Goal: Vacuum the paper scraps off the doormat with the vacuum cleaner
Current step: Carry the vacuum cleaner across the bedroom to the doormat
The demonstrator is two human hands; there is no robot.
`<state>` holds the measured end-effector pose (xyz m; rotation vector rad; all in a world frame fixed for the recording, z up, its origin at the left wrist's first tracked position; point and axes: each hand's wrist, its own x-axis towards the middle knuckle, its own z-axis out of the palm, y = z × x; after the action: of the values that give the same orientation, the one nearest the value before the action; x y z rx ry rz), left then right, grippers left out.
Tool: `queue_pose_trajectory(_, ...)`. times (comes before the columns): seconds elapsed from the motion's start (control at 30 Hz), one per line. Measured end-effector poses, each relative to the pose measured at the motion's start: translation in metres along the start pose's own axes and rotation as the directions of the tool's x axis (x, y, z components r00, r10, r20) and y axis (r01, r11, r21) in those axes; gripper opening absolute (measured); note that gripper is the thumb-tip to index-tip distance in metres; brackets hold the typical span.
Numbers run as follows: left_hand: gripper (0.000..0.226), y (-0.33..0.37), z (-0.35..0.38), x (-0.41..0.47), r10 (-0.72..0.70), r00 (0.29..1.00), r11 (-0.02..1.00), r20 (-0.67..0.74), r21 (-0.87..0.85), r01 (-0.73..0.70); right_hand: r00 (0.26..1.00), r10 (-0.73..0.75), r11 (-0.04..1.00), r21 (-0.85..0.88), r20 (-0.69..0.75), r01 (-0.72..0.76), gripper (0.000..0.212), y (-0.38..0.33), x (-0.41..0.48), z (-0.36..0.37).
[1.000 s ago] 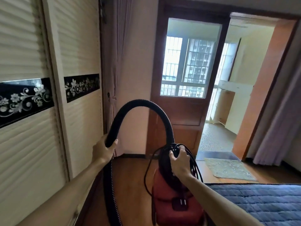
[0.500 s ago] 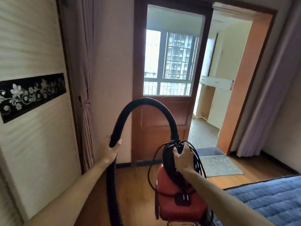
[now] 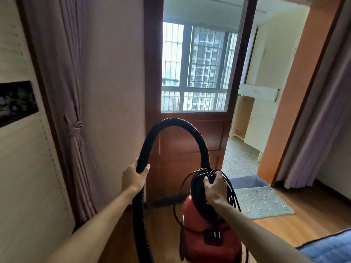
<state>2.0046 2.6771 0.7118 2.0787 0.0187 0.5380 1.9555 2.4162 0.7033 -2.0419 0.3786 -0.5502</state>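
A red canister vacuum cleaner [image 3: 209,242] hangs in front of me, lifted off the wooden floor. My right hand [image 3: 213,188] grips its black top handle, where the power cord is coiled. My left hand [image 3: 133,176] is closed around the black ribbed hose [image 3: 176,123], which arches up from the canister and drops past my left arm. The grey doormat [image 3: 264,203] lies on the floor ahead to the right, by the open doorway, speckled with small white paper scraps.
A brown wooden door with a glass pane [image 3: 197,76] stands straight ahead. A tied curtain [image 3: 72,130] and a wardrobe are on the left. The doorway [image 3: 245,154] opens to a pebbled floor. A blue bed corner [image 3: 330,247] is at the bottom right.
I have moved forward toward the door with the vacuum carried in both hands; the doormat and doorway are closer and the wardrobe has slid out to the left.
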Motion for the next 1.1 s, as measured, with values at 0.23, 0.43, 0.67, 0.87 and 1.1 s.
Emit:
queue_pose_trajectory(0.23,0.026,-0.008,0.058,0.106,0.016,1.000,1.000,-0.010,0.019,-0.016,1.000,0.006,1.000,0.005,-0.026,-0.005,0.019,0.003,0.109,0.037)
queue_pose_trajectory(0.43,0.027,-0.012,0.126,0.183,0.032,0.998,0.999,0.061,-0.030,-0.030,0.992,0.027,0.999,-0.027,-0.121,-0.030,0.017,0.006,0.181,0.049)
queue_pose_trajectory(0.67,0.036,-0.003,0.239,0.282,0.105,0.982,0.990,0.159,-0.106,-0.089,0.959,0.134,0.986,-0.065,-0.251,-0.155,0.016,0.042,0.276,0.052)
queue_pose_trajectory(0.87,0.037,0.019,0.340,0.354,0.157,0.928,0.980,0.338,-0.170,-0.104,0.881,0.179,0.967,-0.087,-0.438,-0.240,0.017,0.077,0.355,0.038)
queue_pose_trajectory(1.1,0.040,0.071,0.429,0.377,0.252,0.852,0.949,0.460,-0.292,-0.123,0.782,0.251,0.934,-0.070,-0.570,-0.350,0.020,0.094,0.396,-0.005)
